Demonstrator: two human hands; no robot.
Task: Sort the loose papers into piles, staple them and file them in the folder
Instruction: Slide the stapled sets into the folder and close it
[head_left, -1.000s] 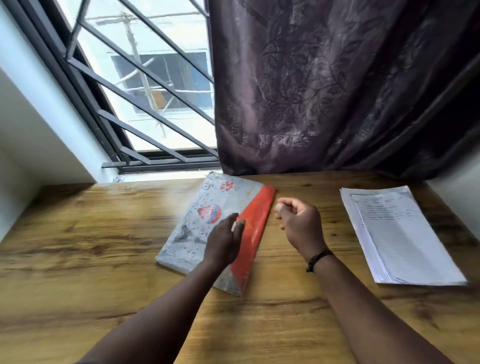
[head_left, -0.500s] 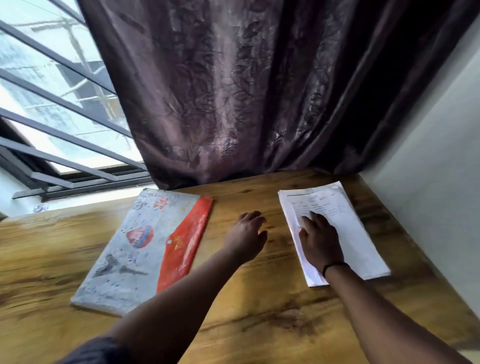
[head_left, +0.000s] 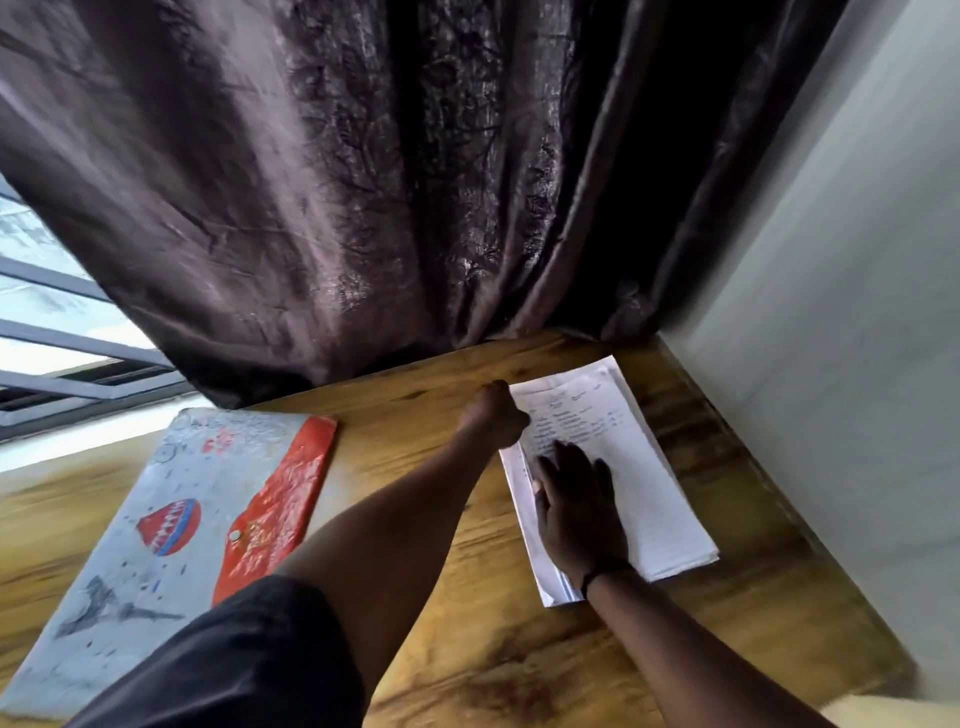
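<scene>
A stack of white printed papers lies on the wooden table near its far right corner. My right hand rests flat on the near left part of the stack, fingers spread. My left hand reaches across to the stack's far left corner, its fingers curled around the edge of the sheets. A grey plastic folder with a red flap and a snap button lies flat on the left side of the table, apart from both hands.
A dark purple curtain hangs down to the table's back edge. A pale wall runs close along the right side of the papers. A barred window is at the far left.
The view has swung right and closer to the papers. My left hand moved from the bare table to the stack's far left corner. My right hand stays flat on the stack.
</scene>
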